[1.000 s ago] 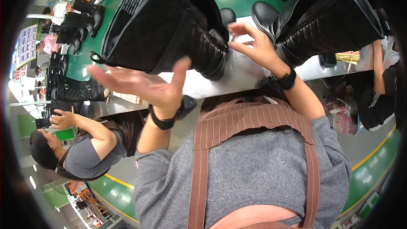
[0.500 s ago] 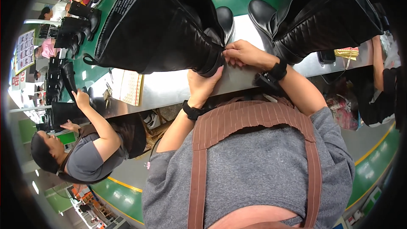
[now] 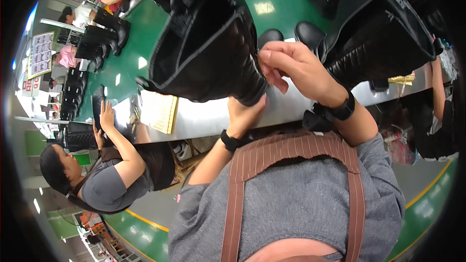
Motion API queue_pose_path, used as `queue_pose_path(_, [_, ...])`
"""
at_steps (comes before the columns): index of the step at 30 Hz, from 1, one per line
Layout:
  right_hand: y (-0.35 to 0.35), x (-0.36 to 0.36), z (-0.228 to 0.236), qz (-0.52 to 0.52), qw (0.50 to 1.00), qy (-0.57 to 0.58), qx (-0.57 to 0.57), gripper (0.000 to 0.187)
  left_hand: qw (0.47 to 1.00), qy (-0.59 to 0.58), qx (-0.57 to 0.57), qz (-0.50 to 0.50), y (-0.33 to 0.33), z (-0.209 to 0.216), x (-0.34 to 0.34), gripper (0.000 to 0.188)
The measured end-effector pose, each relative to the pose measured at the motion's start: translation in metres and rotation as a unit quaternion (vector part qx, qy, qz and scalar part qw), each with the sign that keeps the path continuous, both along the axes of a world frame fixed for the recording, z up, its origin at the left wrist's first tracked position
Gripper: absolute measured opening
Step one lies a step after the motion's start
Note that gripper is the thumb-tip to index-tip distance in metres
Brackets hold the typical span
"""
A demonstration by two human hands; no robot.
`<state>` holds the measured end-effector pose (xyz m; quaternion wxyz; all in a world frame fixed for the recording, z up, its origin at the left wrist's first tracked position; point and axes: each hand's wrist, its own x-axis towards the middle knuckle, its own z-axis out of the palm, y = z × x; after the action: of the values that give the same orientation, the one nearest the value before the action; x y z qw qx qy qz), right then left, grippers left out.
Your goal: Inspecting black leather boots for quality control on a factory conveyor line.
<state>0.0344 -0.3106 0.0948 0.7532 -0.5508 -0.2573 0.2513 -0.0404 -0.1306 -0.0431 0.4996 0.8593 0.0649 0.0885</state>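
1. I wear a heathered-grey, short-sleeved cloth shirt (image 3: pixel 291 204).
2. My brown, pale-pinstriped cloth apron (image 3: pixel 291 153) has brown straps (image 3: pixel 357 204) at nine and three o'clock.
3. Black wristbands (image 3: pixel 345 108) circle my wrists, toward eleven and one.

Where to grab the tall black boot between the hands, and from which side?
I'd grip the black boot at its narrow ankle, coming from the wearer's side, where the left hand holds it. The shaft above flares to a wide open mouth, so likely a poorer grip; the right hand occupies the right side.
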Motion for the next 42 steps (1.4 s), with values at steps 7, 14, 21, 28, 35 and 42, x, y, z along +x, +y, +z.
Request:
queue_pose_path(7, [0.000,-0.007,0.065,0.029,0.989,-0.088,0.111,0.032,0.996,0.007,-0.085,-0.020,-0.004,-0.005,0.002,0.038])
queue_pose_path(14, [-0.020,-0.019,0.043,-0.028,0.988,-0.145,0.033,0.031,0.992,-0.035,-0.118,0.010,-0.009,-0.011,0.003,0.036])
queue_pose_path(21, [-0.127,-0.053,-0.046,0.060,0.811,-0.206,-0.544,0.038,0.966,0.008,0.252,-0.059,0.012,0.039,-0.017,0.054])
queue_pose_path(28, [-0.157,-0.044,-0.096,-0.388,0.763,-0.351,-0.379,0.073,0.956,0.026,0.027,-0.292,-0.021,0.077,-0.008,0.029])
queue_pose_path(35, [-0.150,-0.021,-0.147,-0.355,0.895,-0.052,-0.266,0.047,0.924,0.209,-0.168,-0.271,-0.124,-0.001,0.089,0.039])
queue_pose_path(42, [-0.158,-0.019,-0.119,-0.296,0.931,-0.072,-0.202,0.036,0.850,0.306,-0.223,-0.365,-0.118,-0.010,0.104,0.022])
